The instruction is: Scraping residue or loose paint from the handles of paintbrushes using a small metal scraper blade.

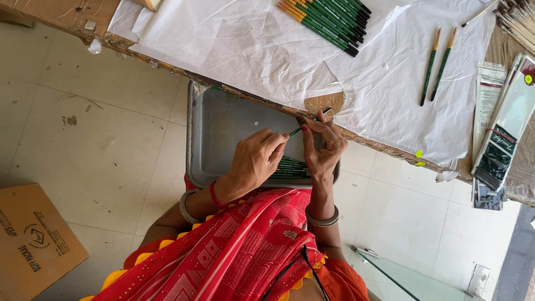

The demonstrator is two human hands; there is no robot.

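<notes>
Hands, left hand and right hand, pinch one green brush over the metal tray; a loose grip may drop it.

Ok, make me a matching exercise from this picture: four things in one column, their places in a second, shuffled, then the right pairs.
Things:
1. metal tray
2. bundle of green brushes
3. pair of green brushes
4. cardboard box

Places:
A. on the floor, at the left edge of the view
B. on the person's lap, under both hands
C. at the top of the white sheet, many lying side by side
D. on the white sheet towards the right, lying apart from the others

Pairs: 1-B, 2-C, 3-D, 4-A
</notes>
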